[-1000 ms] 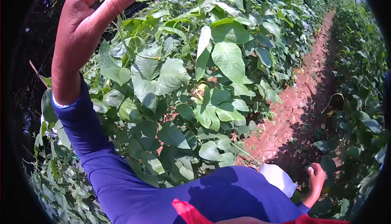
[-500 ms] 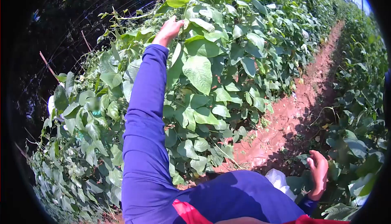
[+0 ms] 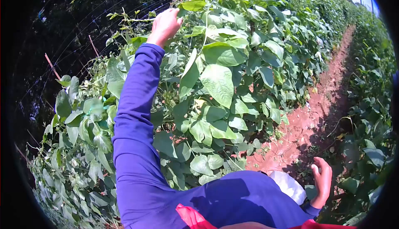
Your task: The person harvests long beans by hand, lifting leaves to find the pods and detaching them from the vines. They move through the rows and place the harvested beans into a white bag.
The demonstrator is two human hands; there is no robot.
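Observation:
My left hand is stretched out to the top of a tall row of leafy climbing vines. Its fingers are curled closed among the upper stems, close to a bright yellow-green leaf; what they hold, if anything, is hidden. Low on the right, my right hand hangs with fingers loosely bent and the thumb apart, holding nothing. Beside it, at my waist, a white bag shows partly behind my purple shirt.
A reddish dirt path runs between this row and another leafy row on the right. Thin stakes and wires stand behind the vines on the left, against dark foliage. Something greenish, blurred, shows among the left leaves.
My left hand has moved slightly left and up, and its fingers have curled in. Leaves beside it have shifted. My right hand stays low with almost the same pose; more of the white bag shows.

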